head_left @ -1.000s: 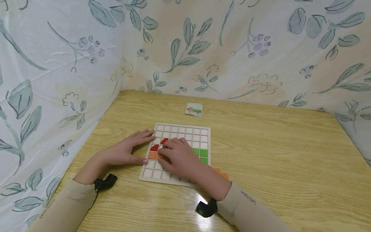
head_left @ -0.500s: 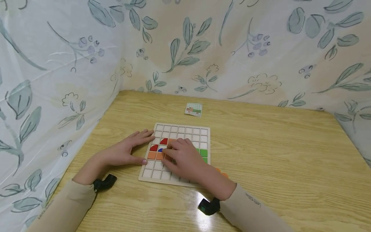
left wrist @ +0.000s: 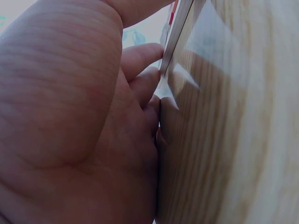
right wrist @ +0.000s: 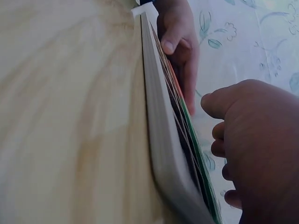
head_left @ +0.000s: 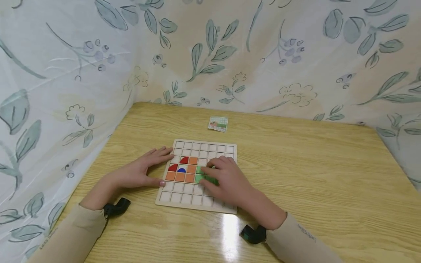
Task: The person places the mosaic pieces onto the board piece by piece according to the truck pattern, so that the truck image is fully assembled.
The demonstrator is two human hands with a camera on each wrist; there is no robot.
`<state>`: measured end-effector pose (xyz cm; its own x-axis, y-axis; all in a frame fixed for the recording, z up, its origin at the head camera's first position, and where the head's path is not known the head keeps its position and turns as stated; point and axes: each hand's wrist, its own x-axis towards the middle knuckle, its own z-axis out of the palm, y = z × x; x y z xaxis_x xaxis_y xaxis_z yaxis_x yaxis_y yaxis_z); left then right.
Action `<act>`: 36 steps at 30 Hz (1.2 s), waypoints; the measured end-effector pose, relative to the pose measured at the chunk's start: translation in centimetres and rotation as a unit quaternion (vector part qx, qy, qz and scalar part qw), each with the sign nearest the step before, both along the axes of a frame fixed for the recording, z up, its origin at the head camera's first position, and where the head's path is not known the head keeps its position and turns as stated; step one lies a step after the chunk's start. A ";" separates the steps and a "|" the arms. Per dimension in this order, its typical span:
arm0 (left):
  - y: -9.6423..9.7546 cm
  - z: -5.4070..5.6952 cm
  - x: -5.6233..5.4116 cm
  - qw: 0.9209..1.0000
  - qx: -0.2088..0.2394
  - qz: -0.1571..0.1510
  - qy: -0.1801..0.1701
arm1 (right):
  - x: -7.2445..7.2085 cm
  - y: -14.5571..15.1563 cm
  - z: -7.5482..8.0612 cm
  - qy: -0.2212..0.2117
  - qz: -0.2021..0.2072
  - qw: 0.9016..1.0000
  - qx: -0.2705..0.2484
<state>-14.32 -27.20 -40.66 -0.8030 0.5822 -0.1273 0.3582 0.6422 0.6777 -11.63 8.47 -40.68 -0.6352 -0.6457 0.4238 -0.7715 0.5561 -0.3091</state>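
Note:
A light wooden grid board [head_left: 196,199] lies flat on the table, with colored tiles in some of its squares. Red quarter-round tiles [head_left: 184,160], a blue half-round tile [head_left: 181,170] and several orange square tiles [head_left: 179,177] sit left of center. Green square tiles [head_left: 199,179] continue to the right, partly hidden under my right hand [head_left: 227,180]. That hand hovers over them, fingers loosely bent; the right wrist view shows it slightly apart from the board, nothing visible in its grasp. My left hand [head_left: 139,170] rests on the table, fingertips and thumb touching the board's left edge.
A small picture card [head_left: 218,124] with a colored grid pattern lies on the wooden table [head_left: 312,175] beyond the board. Patterned cloth [head_left: 263,73] hangs at the back and left. Each wrist wears a black device.
My right hand has moved right, from the orange tiles to the green ones, uncovering the blue half-round and orange tiles. My left hand stays at the board's edge.

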 end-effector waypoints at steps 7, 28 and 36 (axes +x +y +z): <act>-0.2 0.2 0.0 1.000 -0.006 -0.004 0.006 | 0.2 2.8 -0.2 -0.011 0.005 1.000 -0.009; 0.0 0.0 -0.1 1.000 -0.002 -0.006 0.011 | 1.9 9.8 -0.9 0.000 -0.008 1.000 0.005; 0.1 0.0 -0.1 1.000 -0.008 -0.008 0.010 | 3.0 10.7 -1.1 0.000 -0.008 1.000 -0.004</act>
<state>-14.41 -27.08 -40.65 -0.7965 0.5924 -0.1215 0.3808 0.6474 0.6602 -8.65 19.21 -41.76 -0.6458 -0.6313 0.4294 -0.7622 0.5664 -0.3136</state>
